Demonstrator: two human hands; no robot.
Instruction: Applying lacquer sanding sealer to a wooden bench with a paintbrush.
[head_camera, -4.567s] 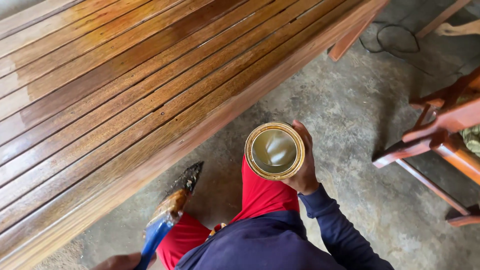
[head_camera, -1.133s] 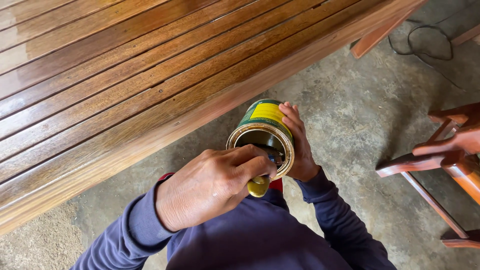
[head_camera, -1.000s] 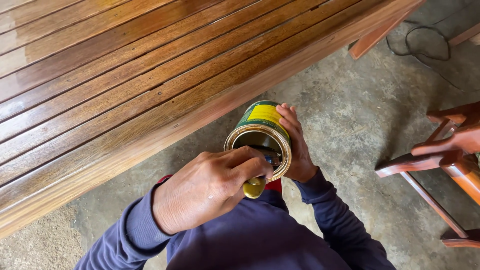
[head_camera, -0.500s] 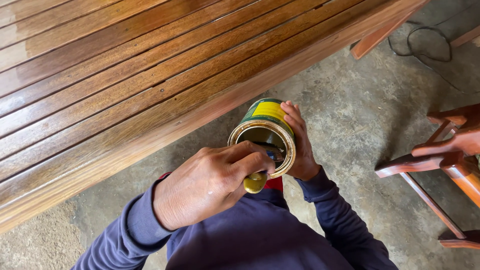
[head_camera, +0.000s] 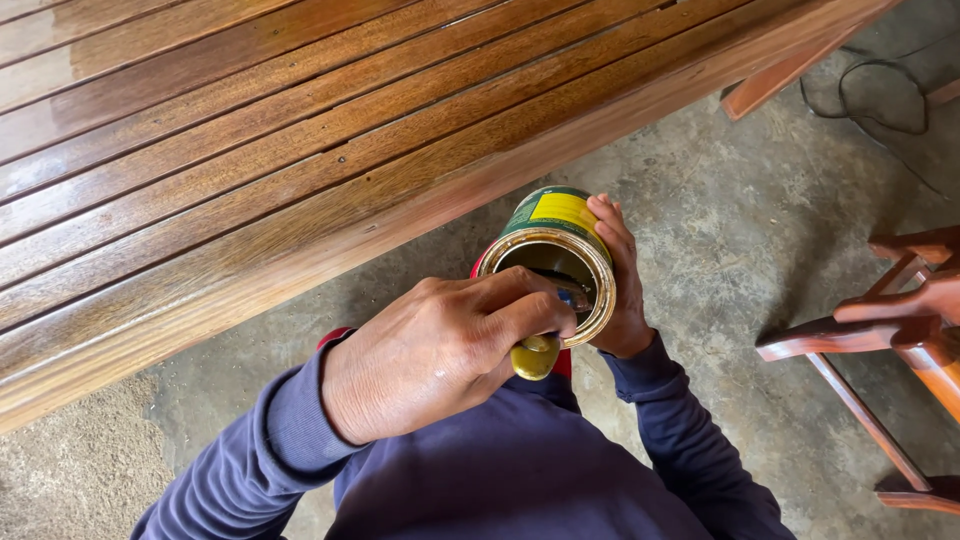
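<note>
Right hand (head_camera: 625, 290) wraps its grip around an open tin (head_camera: 550, 262) — left hand (head_camera: 430, 350) is closed tight on a brush handle (head_camera: 535, 357) dipped inside, just off the slatted worktop's (head_camera: 250, 170) near edge.

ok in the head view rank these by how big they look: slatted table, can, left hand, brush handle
1. slatted table, the largest by far, though cut off by the frame
2. left hand, looks bigger than the can, but it may be nearer the camera, so this is unsure
3. can
4. brush handle, only its yellow end shows
</note>
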